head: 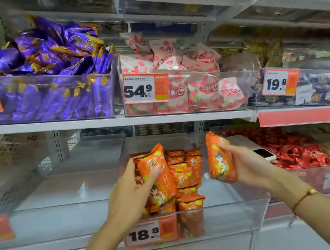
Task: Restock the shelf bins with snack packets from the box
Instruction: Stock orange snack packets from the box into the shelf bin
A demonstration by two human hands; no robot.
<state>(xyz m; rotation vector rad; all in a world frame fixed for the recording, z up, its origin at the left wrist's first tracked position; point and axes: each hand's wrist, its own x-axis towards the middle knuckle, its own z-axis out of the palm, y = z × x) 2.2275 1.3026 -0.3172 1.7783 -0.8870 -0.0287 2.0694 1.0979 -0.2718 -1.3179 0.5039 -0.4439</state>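
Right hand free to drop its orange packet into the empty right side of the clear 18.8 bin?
Probably yes: the right hand holds its orange packet above the clear bin's bare right side, with nothing in between.

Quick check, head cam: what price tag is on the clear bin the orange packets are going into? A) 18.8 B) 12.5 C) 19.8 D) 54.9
A: the tag reading 18.8 sits on the front of the clear bin that holds the orange packets, just below the left hand; the right hand holds another orange packet over the same bin.
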